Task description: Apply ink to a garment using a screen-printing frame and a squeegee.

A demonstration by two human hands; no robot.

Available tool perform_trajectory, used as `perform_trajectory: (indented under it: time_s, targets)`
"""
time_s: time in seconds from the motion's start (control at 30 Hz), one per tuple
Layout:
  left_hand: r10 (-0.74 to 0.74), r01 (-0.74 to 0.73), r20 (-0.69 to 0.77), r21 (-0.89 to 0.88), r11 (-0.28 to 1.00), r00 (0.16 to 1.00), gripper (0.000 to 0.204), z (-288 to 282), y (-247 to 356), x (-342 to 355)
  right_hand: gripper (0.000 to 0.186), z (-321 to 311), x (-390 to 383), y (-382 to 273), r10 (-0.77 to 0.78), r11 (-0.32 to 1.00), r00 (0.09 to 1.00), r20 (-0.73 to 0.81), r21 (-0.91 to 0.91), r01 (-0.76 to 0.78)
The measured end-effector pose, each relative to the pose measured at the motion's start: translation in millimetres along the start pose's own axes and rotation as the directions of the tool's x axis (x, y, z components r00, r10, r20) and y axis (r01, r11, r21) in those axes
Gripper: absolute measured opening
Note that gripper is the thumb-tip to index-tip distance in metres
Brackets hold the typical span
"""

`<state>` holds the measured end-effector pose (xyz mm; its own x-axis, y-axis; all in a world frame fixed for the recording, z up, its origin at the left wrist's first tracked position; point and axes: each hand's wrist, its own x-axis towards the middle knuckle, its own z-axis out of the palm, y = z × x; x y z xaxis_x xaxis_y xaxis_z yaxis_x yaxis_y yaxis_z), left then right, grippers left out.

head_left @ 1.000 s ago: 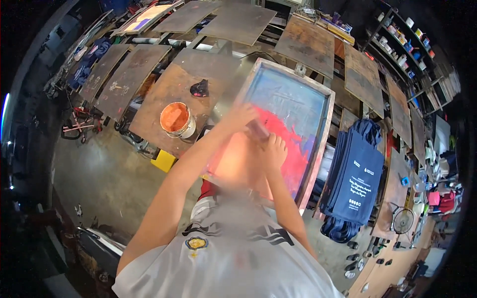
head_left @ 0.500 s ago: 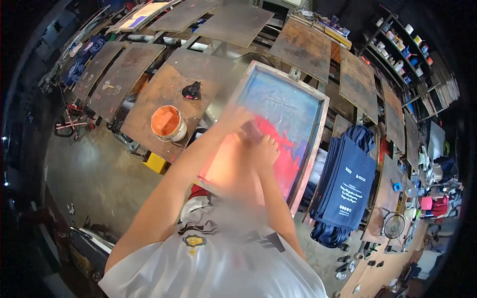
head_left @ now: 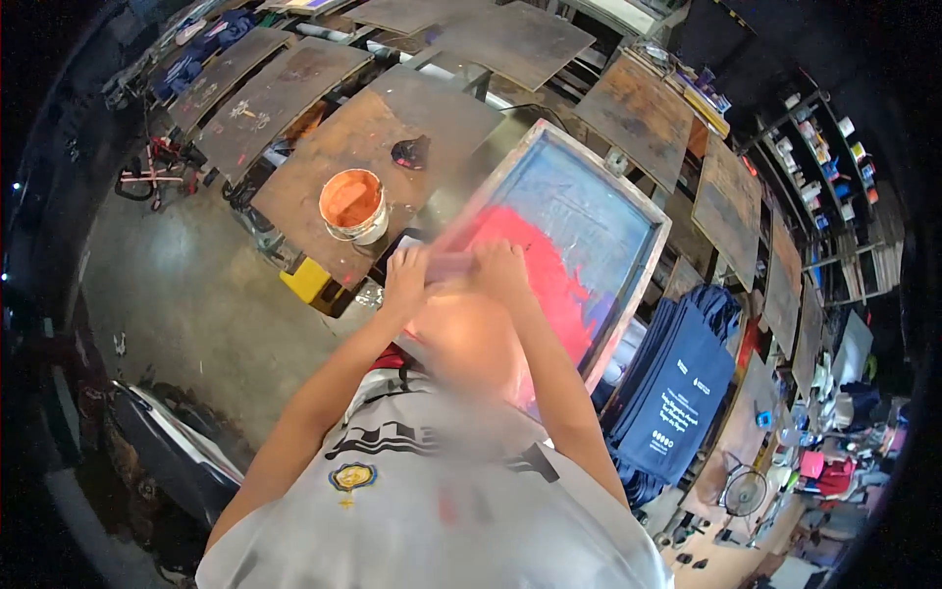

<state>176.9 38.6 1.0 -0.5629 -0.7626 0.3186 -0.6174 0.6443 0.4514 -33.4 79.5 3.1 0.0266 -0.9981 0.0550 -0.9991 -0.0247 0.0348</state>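
A screen-printing frame (head_left: 589,162) with a wooden rim lies tilted before me, its blue mesh partly covered by pinkish-red ink (head_left: 554,304). Across its left part runs a squeegee (head_left: 449,266), blurred by motion. My left hand (head_left: 406,279) is closed on the squeegee's left end, by the frame's left edge. Over the inked area, my right hand (head_left: 501,270) grips the other end, knuckles up. The squeegee's lower edge is hard to make out. On the board to the left stands a white bucket (head_left: 373,232) with orange ink inside.
A crumpled dark piece (head_left: 410,152) lies on the stained board (head_left: 314,167) beyond the bucket. Right of the frame hangs a stack of navy tote bags (head_left: 672,393). A yellow box (head_left: 316,283) sits below the board's near edge. Shelves (head_left: 814,167) with containers stand far right.
Both hands have carried the squeegee leftward across the frame, and it now lies more level. Red ink shows where they were. The whole view has shifted a little.
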Motion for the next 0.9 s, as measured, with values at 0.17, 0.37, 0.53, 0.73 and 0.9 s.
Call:
perform_trajectory:
  time_s: [0.17, 0.37, 0.53, 0.73, 0.9]
  targets:
    - [0.029, -0.032, 0.065, 0.051, 0.998, 0.997, 0.069, 8, -12, 13, 0.05, 3, -16, 13, -0.09, 0.977, 0.987, -0.13, 0.179, 0.113]
    - [0.409, -0.42, 0.187, 0.022, 0.907, 0.893, 0.073, 22, 13, 93, 0.055, -29, -63, -2, 0.344, 0.906, 0.926, -0.153, 0.312, -0.285]
    - [0.508, -0.581, 0.348, 0.146, 0.801, 0.788, 0.074, 36, 39, 135, 0.061, -23, -64, -10, 0.673, 0.731, 0.735, -0.082, 0.226, -0.644]
    - [0.294, -0.336, 0.324, 0.083, 0.938, 0.899, 0.072, 42, -1, 106, 0.056, -26, -35, -3, 0.493, 0.853, 0.87, 0.016, 0.185, -0.488]
    - [0.132, -0.133, 0.017, 0.091, 0.987, 0.991, 0.07, 22, -27, 22, 0.042, -13, -15, 4, 0.044, 0.99, 0.997, -0.069, 0.14, -0.034]
